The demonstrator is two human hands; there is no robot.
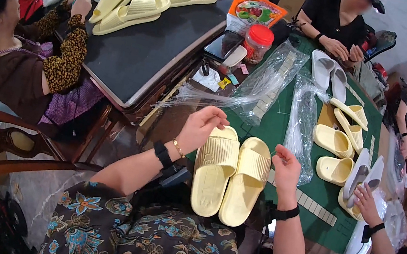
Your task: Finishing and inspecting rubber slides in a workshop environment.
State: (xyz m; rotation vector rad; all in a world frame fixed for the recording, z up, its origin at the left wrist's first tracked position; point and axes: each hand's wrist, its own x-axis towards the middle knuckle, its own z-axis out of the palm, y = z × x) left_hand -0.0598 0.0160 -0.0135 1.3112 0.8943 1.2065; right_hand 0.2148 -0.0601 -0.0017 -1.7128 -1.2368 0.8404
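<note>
A pair of pale yellow slide slippers (208,188) lies side by side before me at the table's near edge, soles down, ribbed straps toward the far end. My left hand (204,126) is at the left slipper's toe, fingers bent and drawn together. Beside the right slipper's strap, my right hand (287,173) is closed in a pinch. Whatever either hand may hold is too small to make out. Just beyond the left hand, a bundle of thin clear plastic strands (214,98) spreads across the table. A second clear bundle (302,128) lies beyond the right hand.
Yellow slippers (334,141) and grey slippers (328,73) sit on the green table (287,93). A red-lidded jar (258,44) stands at the back. More yellow slippers (149,0) cover a dark table at left. Co-workers sit around; one's hand (367,202) touches grey slippers at right.
</note>
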